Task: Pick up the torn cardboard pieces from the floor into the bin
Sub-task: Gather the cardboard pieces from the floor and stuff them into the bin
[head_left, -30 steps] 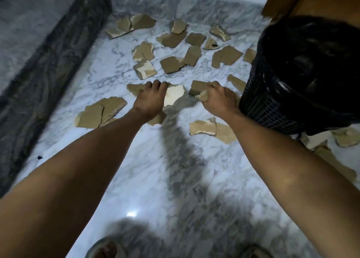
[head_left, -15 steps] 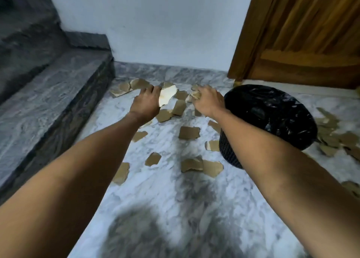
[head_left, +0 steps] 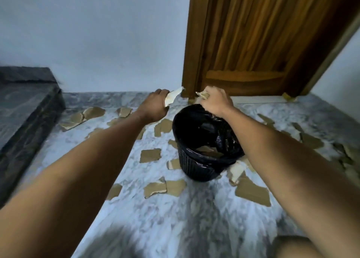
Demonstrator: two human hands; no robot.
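A wooden door (head_left: 259,41) stands shut at the far right. Left of the door runs a plain pale wall (head_left: 93,35). Further left of the door, a dark grey stone step (head_left: 25,109) rises from the marble floor (head_left: 155,218).

Materials: marble, cardboard, plastic, wood, painted wall.
Floor (head_left: 175,215): polished white-grey veined marble, smooth, slight sheen. Step (head_left: 25,109) on the left: darker grey stone, smooth, duller. Torn cardboard pieces (head_left: 150,155): matt brown paperboard, ragged edges, some showing a paler, whitish torn face, as on the piece (head_left: 172,98) in the left hand (head_left: 153,107) and the scrap (head_left: 203,95) in the right hand (head_left: 215,102). Bin (head_left: 196,170): black plastic with a fine lattice wall, matt. Its liner (head_left: 224,139): thin black plastic film, crinkled, glossy. Door (head_left: 263,39): brown wood, visible grain, satin varnish. Wall (head_left: 93,35): plain pale paint, matt.
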